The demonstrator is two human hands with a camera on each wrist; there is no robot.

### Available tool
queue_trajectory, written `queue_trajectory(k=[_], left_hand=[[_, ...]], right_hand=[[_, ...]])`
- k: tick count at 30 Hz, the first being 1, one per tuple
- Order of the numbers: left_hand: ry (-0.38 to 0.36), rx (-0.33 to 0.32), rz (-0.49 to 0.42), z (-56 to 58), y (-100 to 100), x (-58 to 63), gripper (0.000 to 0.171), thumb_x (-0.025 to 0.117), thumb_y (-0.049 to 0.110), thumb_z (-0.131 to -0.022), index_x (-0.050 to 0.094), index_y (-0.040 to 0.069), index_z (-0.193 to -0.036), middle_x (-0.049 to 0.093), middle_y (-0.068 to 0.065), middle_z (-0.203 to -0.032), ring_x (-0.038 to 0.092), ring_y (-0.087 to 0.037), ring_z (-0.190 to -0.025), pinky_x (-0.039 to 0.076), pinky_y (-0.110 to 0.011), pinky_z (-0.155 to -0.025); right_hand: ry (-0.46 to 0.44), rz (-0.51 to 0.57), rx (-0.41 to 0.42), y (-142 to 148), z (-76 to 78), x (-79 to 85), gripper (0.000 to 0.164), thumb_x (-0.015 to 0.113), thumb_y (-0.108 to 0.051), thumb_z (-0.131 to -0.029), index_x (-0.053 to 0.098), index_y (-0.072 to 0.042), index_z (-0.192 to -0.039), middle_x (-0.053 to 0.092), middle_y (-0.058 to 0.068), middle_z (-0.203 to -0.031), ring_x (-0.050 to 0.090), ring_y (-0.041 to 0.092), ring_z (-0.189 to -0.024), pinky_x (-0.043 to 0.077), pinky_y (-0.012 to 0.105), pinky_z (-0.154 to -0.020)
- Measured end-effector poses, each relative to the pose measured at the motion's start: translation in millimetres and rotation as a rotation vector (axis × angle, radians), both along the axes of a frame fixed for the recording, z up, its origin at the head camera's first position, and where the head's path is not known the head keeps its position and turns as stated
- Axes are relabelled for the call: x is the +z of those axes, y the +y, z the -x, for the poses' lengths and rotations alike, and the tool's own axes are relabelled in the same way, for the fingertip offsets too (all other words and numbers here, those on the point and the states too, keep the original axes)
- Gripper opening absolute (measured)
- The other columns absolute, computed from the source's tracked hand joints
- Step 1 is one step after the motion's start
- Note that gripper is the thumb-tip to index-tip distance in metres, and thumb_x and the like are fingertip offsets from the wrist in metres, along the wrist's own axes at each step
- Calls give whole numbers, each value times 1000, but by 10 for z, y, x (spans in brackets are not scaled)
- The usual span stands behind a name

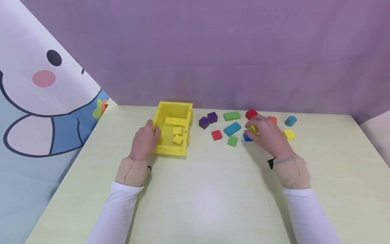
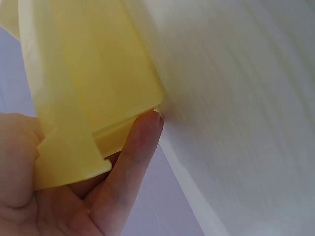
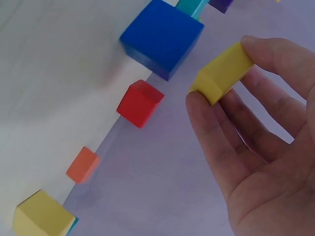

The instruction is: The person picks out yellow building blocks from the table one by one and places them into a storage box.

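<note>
Desk (image 1: 207, 196): blue block (image 1: 248, 137) and red block (image 1: 251, 113) near my right grip (image 1: 269, 135), which pinches a yellow block (image 3: 224, 71); left grip (image 1: 145, 141) clasps a yellow box (image 1: 170, 151).

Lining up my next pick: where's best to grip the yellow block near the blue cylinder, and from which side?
Probably pinch the yellow block across its left and right faces, coming down from above on the near side: its faces look flat, its top is uncovered, and the blue cylinder stands just behind it.
</note>
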State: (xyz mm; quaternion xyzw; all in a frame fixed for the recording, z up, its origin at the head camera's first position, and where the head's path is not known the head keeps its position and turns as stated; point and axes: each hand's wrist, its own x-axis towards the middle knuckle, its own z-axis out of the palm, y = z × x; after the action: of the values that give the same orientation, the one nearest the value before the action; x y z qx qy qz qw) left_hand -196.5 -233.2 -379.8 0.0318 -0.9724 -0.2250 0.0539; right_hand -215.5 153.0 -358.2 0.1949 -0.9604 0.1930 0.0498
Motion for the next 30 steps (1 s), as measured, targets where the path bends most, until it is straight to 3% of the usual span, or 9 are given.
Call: queue_trajectory(k=[18, 30], left_hand=[[-15, 2, -10, -14, -36, -7, 31, 33, 27, -96, 43, -1, -104, 51, -16, -69, 48, -26, -56, 40, -36, -49], [11, -13, -18, -25, -12, 21, 30, 34, 27, -95, 44, -1, -102, 49, -15, -67, 47, -25, -53, 39, -35, -46]], right_hand=[[17, 60, 56, -320, 26, 67, 25, 68, -20, -79, 65, -9, -102, 55, 2, -96, 50, 18, -83, 46, 31, -76], [-2, 82, 88, -475, 9, 130, 26, 67, -23, -80, 65, -12, -103, 56, 1, -103, 51, 18, -94, 45, 33, -83]])
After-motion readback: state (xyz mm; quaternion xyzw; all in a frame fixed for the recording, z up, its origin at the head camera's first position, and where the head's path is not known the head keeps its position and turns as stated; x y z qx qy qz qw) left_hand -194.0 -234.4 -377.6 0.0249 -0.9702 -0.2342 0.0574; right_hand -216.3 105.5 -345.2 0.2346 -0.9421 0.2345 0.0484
